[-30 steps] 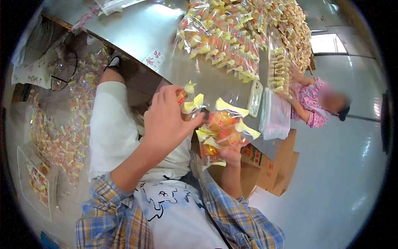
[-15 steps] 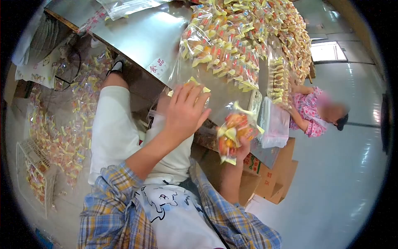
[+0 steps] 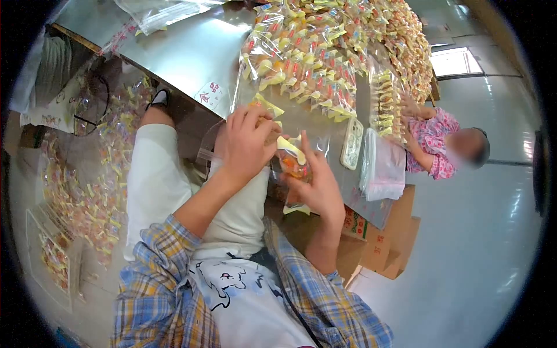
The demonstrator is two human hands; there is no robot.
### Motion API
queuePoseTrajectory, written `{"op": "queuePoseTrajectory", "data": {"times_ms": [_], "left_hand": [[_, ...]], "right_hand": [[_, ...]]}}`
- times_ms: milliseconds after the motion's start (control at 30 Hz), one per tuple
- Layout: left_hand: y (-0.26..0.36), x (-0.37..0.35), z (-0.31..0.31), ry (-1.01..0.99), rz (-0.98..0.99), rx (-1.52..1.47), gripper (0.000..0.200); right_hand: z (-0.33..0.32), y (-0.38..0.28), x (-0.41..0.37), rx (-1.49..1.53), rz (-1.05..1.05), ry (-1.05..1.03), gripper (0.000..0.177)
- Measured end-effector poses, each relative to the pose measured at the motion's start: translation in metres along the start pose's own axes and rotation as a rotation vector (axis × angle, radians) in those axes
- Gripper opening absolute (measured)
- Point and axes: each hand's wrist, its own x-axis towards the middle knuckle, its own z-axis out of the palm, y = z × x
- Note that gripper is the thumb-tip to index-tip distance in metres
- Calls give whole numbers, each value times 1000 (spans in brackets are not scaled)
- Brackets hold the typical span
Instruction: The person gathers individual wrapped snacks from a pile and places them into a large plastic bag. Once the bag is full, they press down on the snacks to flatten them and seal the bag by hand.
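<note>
My left hand [image 3: 246, 142] is at the table's near edge, its fingers curled over a yellow-ended wrapped snack [image 3: 267, 105] that lies at a large clear plastic bag [image 3: 239, 87]. Close beside it, my right hand [image 3: 320, 184] grips wrapped snacks [image 3: 295, 165] in clear film with yellow ends and orange-brown contents. The index finger of that hand points up along the packets. My fingers partly hide them, so how many there are cannot be told. Rows of similar wrapped snacks [image 3: 316, 87] lie flat just beyond my hands.
A phone in a pale case [image 3: 351, 143] and a stack of clear bags [image 3: 383, 168] lie to the right. Cardboard boxes [image 3: 386, 246] stand below. Across the table a person in a pink top [image 3: 432, 142] handles a row of snacks. More packets [image 3: 87, 197] and a white basket [image 3: 72, 267] are at left.
My right hand has brought its packets left and up, beside my left hand. The left hand's fingers have curled in more. The view has shifted slightly.
</note>
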Motion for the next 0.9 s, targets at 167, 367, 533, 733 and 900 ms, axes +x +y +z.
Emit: {"op": "queuePoseTrajectory", "data": {"times_ms": [167,367,533,733,900], "left_hand": [[4,8,-2,43,-42,-25,22],[5,24,15,73,-264,3,18],[3,22,20,59,-267,19,31],[-3,11,3,3,-173,-151,41],[-6,11,-20,-154,-106,-88,56]], "right_hand": [[-14,-1,25,-121,185,156,87],[23,8,66,223,-81,280,85],[33,2,64,159,-237,385,92],[40,2,68,260,-249,369,102],[48,37,73,430,-123,320,94]]}}
